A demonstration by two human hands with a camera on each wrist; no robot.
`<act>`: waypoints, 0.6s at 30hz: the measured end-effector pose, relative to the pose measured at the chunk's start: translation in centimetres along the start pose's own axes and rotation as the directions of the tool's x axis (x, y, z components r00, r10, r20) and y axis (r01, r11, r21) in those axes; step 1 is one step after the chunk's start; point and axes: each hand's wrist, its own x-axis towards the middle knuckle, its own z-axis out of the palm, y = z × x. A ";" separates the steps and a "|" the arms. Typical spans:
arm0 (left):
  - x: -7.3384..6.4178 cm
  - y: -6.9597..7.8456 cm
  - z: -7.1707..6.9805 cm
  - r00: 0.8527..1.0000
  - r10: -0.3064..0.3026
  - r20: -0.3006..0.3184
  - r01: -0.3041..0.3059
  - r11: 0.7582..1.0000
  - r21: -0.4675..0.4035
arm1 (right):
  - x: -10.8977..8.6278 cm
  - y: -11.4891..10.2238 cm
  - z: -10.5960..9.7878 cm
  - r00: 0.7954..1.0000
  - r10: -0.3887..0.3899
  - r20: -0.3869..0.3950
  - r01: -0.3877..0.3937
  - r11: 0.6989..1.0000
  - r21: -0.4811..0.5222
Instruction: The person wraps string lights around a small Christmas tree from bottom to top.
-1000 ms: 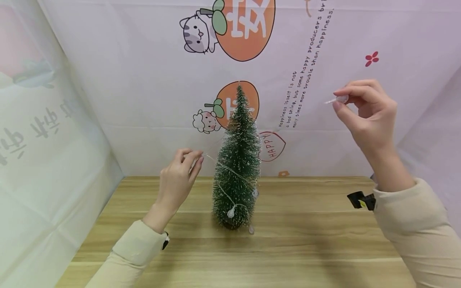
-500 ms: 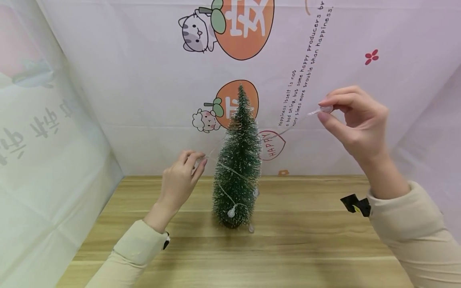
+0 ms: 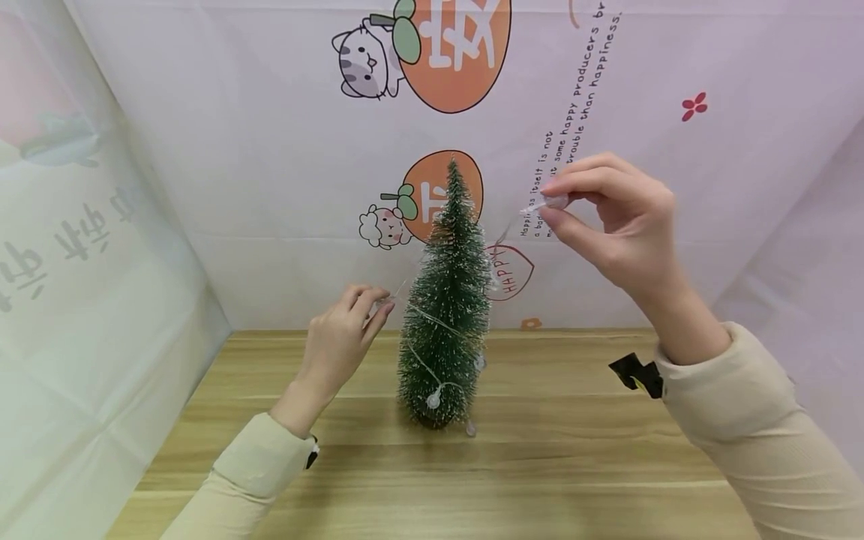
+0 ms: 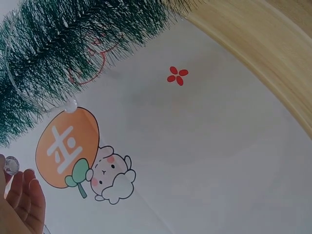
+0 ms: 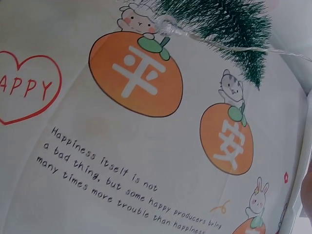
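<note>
A small green Christmas tree (image 3: 445,307) with frosted tips stands upright on the wooden table. A clear string of fairy lights (image 3: 435,319) winds around it, one bulb (image 3: 433,399) hanging low on the front. My left hand (image 3: 335,334), beside the tree's left side, pinches a clear bulb (image 4: 11,165) of the string. Higher up, right of the treetop, my right hand (image 3: 624,225) pinches another bulb (image 3: 556,201) between thumb and fingers; its wire slants down to the tree's right side. The stretch of string behind the tree is hidden in the head view.
A white cloth backdrop (image 3: 270,150) printed with oranges, cartoon animals and text rises behind the table (image 3: 540,450). Cloth side walls (image 3: 61,337) enclose the left and right. Another bulb (image 3: 470,429) hangs near the tree's base.
My right hand has moved left toward the tree, bringing its bulb and wire along. My left hand has shifted slightly right, still pinching the string light.
</note>
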 end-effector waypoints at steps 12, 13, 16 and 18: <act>0.3 0.5 0.0 1.000 -0.011 -0.002 0.011 1.000 0.005 | 2.4 0.4 2.1 0.995 0.001 0.100 0.007 0.997 -0.080; 0.3 0.5 0.0 1.000 -0.011 -0.003 0.011 1.000 0.005 | 2.6 0.5 2.2 0.995 0.005 0.104 0.004 0.996 -0.084; 0.3 0.7 0.1 1.000 -0.010 -0.009 0.010 1.000 0.005 | 3.0 0.7 2.5 0.994 0.017 0.112 -0.006 0.996 -0.093; 0.4 0.7 0.1 1.000 -0.009 -0.016 0.009 1.000 0.005 | 3.3 0.8 2.6 0.993 0.029 0.114 -0.018 0.995 -0.093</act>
